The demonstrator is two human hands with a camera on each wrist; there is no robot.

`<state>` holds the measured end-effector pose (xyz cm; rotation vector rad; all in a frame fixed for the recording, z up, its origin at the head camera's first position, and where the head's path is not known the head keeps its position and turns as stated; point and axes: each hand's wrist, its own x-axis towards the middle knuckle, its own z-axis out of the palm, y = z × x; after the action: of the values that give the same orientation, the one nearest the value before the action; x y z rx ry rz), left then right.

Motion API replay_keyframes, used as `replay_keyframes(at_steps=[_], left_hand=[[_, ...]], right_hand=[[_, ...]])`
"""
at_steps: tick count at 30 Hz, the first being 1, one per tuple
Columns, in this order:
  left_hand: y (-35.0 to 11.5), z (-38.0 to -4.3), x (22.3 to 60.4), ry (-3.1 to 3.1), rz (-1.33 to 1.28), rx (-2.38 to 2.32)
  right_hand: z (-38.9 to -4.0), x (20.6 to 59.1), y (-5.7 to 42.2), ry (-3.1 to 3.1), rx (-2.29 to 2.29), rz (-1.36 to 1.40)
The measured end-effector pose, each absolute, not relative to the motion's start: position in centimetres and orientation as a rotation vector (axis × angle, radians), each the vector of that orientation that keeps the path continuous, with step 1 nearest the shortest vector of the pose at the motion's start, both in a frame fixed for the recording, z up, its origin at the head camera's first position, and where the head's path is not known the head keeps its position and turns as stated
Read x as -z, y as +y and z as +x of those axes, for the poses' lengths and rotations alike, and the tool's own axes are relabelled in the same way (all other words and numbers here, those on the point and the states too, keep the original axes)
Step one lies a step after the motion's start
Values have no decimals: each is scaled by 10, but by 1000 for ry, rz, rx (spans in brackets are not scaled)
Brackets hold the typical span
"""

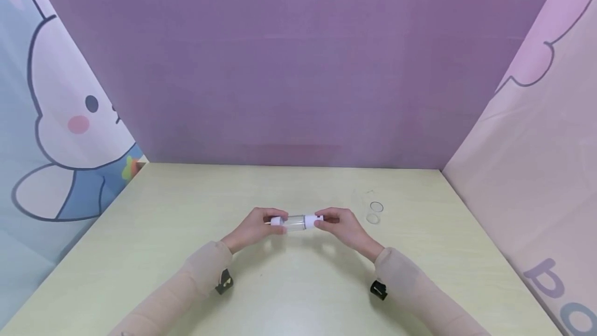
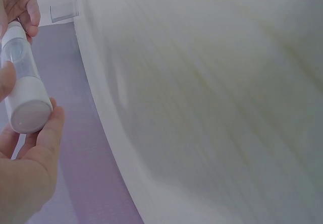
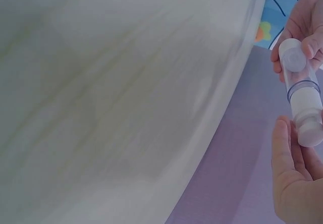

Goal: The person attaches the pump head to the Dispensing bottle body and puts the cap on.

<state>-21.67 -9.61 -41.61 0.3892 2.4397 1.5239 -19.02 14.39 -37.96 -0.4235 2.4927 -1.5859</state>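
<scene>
A clear pump bottle with white ends lies sideways between both hands, held above the table. My left hand grips its white base, and the flat bottom of that base faces the left wrist camera. At the other end, my right hand holds the white pump head between thumb and fingers. A dark ring circles the bottle where its clear wall meets the white collar. To the right of my right hand, a clear cylindrical cap stands on the table.
The pale table reaches back to a purple panel. Printed cloth walls flank it on the left and right. A black wrist device hangs below the left sleeve, another below the right.
</scene>
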Motion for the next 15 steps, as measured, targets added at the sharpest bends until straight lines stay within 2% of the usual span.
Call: replay_keyframes(at_steps=[10,15], left_hand=[[-97,-219,419,2451,390,-1522],[-96,-218,418,2449,392,-1525]], right_hand=[[-187,376,143,2500,1573,-434],[-196,388,147,2453,1646,-456]])
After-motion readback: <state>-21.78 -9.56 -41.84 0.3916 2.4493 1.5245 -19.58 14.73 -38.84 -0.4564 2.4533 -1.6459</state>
